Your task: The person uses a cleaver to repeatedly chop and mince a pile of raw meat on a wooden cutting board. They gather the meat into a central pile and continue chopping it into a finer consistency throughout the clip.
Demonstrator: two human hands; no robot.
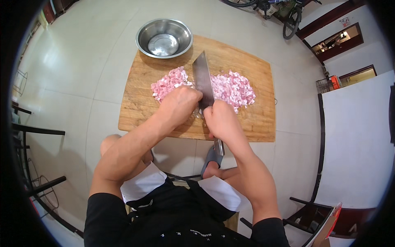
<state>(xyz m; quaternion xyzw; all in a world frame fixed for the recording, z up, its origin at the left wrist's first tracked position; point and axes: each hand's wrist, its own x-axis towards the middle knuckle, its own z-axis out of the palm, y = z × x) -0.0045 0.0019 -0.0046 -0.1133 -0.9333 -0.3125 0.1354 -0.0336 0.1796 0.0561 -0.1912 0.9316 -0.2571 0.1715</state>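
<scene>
A wide cleaver [203, 76] stands with its blade on edge over the wooden cutting board [164, 121]. My right hand [222, 117] is wrapped round it where the blade meets the handle, and the handle end sticks out past the board's near edge. Curled closed, my left hand [181, 103] rests close against the blade's left face; its fingertips are hidden. Diced pink meat [170, 82] lies in a heap just beyond that hand. On the blade's right side spreads a larger heap of diced pink and white meat [234, 88].
A steel bowl [163, 44] sits at the board's far left corner. Black chair legs [41, 131] reach in from the left. At the right stands a white-topped table [354, 144]. A bicycle [290, 24] is parked far back, and my slippered foot [212, 160] is below the board.
</scene>
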